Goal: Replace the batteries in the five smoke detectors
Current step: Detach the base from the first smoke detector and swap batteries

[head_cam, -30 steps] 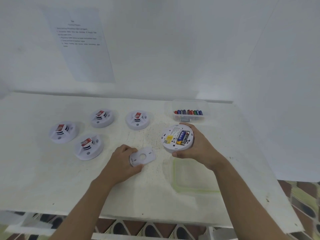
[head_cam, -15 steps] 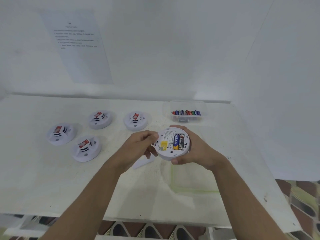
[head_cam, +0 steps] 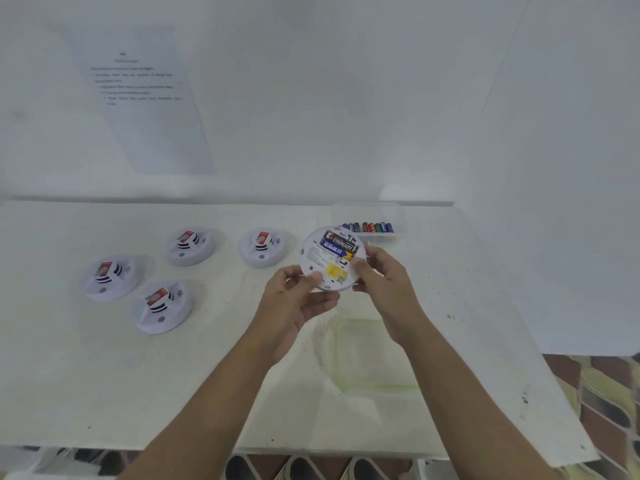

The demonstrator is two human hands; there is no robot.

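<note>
I hold one white smoke detector (head_cam: 323, 268) above the table with its back facing me. Its battery bay is uncovered and shows two batteries (head_cam: 337, 244) and a yellow label. My left hand (head_cam: 298, 299) grips its lower left rim. My right hand (head_cam: 384, 282) grips its right rim, thumb near the battery ends. Several other smoke detectors rest face up on the table to the left: (head_cam: 110, 277), (head_cam: 162, 306), (head_cam: 189, 245), (head_cam: 264, 247). A clear box of spare batteries (head_cam: 367, 227) sits behind the held detector. The removed cover plate is hidden from view.
A clear plastic tray with a green rim (head_cam: 372, 355) lies on the white table (head_cam: 86, 375) under my right forearm. A printed sheet (head_cam: 138, 98) hangs on the wall. The table's front edge runs just below my forearms, its right edge beside patterned floor.
My left hand left the cover plate on the table and came up to the detector. Both hands have turned the detector so the batteries now sit at its far side.
</note>
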